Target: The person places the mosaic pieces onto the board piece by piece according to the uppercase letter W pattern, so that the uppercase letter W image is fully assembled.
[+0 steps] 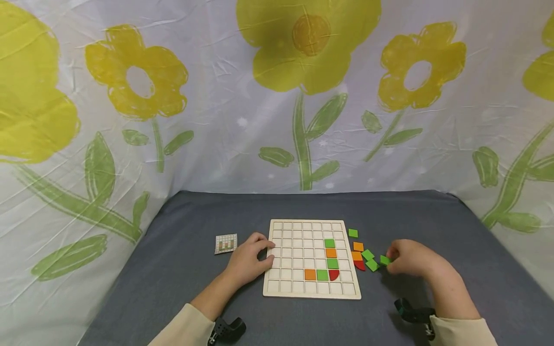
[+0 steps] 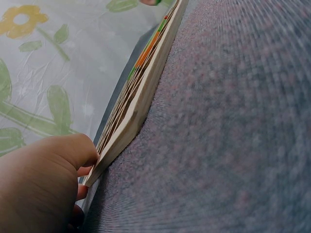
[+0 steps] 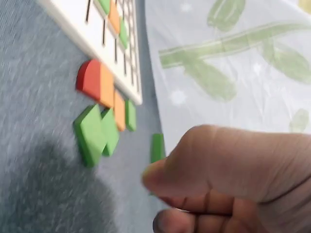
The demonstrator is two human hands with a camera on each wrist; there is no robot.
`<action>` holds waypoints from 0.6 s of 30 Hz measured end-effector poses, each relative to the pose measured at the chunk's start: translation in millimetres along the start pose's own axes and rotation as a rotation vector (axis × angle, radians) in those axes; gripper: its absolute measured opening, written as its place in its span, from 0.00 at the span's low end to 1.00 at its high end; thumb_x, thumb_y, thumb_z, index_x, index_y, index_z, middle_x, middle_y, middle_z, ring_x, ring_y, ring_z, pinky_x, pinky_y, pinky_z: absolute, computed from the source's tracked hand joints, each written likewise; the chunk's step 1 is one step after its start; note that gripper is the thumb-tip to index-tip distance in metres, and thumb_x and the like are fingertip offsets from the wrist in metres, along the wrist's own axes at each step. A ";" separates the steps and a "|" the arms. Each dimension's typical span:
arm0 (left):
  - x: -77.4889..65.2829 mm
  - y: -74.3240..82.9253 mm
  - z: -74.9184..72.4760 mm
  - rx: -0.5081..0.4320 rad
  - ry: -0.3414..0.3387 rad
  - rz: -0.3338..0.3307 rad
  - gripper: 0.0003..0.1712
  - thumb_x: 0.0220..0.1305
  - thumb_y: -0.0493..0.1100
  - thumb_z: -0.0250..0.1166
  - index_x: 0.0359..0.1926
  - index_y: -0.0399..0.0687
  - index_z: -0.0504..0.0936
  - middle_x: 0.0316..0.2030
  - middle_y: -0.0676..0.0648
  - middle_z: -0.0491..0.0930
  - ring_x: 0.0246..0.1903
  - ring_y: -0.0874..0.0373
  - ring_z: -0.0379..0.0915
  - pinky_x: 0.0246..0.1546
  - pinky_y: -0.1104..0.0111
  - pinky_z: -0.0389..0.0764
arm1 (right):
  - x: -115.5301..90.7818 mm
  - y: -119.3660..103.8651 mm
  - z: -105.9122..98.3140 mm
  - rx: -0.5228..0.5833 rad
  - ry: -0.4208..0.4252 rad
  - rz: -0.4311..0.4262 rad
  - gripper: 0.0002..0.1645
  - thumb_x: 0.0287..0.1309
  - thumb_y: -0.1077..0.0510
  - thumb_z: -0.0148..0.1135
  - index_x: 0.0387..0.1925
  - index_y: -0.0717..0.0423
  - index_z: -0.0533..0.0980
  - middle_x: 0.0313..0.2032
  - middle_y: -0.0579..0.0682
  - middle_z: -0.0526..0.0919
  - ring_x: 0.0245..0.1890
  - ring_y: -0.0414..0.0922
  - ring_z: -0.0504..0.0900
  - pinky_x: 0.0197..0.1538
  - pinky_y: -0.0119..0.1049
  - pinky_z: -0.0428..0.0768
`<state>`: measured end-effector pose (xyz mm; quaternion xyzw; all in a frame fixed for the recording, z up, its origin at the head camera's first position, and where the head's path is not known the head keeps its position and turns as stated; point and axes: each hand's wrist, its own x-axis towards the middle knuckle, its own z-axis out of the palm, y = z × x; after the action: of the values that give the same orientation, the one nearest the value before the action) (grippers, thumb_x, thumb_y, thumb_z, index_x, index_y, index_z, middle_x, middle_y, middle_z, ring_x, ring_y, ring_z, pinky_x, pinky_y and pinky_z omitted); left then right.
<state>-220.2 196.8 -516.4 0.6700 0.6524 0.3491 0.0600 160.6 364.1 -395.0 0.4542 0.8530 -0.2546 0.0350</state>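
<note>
Right hand (image 1: 409, 258) pinches a green tile (image 1: 384, 260) at the fingertips, right of the gridded board (image 1: 297, 263); left hand (image 1: 248, 255), fingers relaxed, touches the board's left edge; light pressure there should steady it; tile's far part is hidden (lifted or not, cannot tell); card (image 1: 226, 243) pattern too small to read.

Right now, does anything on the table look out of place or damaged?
Nothing looks damaged; only the loose tiles beside the board lie at mixed angles, while the placed tiles line up neatly.
</note>
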 end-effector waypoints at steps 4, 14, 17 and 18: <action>0.6 -0.5 1.0 0.001 0.002 0.002 0.15 0.65 0.44 0.70 0.52 0.52 0.88 0.47 0.53 0.76 0.33 0.62 0.71 0.37 0.63 0.75 | -2.9 -14.2 -1.3 0.008 0.064 -0.011 0.18 0.48 0.63 0.70 0.42 0.64 0.77 0.36 0.52 0.78 0.35 0.50 0.74 0.38 0.47 0.77; 1.0 -0.4 3.0 0.009 0.009 -0.009 0.15 0.64 0.44 0.70 0.52 0.51 0.88 0.47 0.54 0.75 0.35 0.61 0.73 0.38 0.62 0.77 | -12.7 -52.0 6.9 0.097 0.122 -0.120 0.18 0.47 0.67 0.72 0.41 0.63 0.76 0.30 0.50 0.75 0.30 0.47 0.72 0.33 0.43 0.73; 1.3 -0.2 2.7 0.016 0.008 -0.013 0.15 0.64 0.44 0.70 0.52 0.51 0.88 0.47 0.54 0.75 0.35 0.61 0.73 0.38 0.62 0.77 | -12.7 -60.2 9.7 0.118 0.121 -0.140 0.18 0.47 0.67 0.72 0.40 0.62 0.76 0.29 0.50 0.75 0.29 0.47 0.72 0.32 0.42 0.73; 1.5 0.0 2.6 0.015 0.008 -0.012 0.15 0.64 0.44 0.70 0.52 0.51 0.88 0.47 0.54 0.75 0.35 0.61 0.73 0.38 0.62 0.77 | -12.4 -62.8 9.9 0.123 0.121 -0.143 0.18 0.46 0.67 0.72 0.40 0.61 0.76 0.29 0.50 0.75 0.29 0.47 0.72 0.32 0.42 0.73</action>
<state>-218.9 199.1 -517.8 0.6650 0.6594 0.3463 0.0544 116.3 321.4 -374.7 0.4079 0.8665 -0.2807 -0.0628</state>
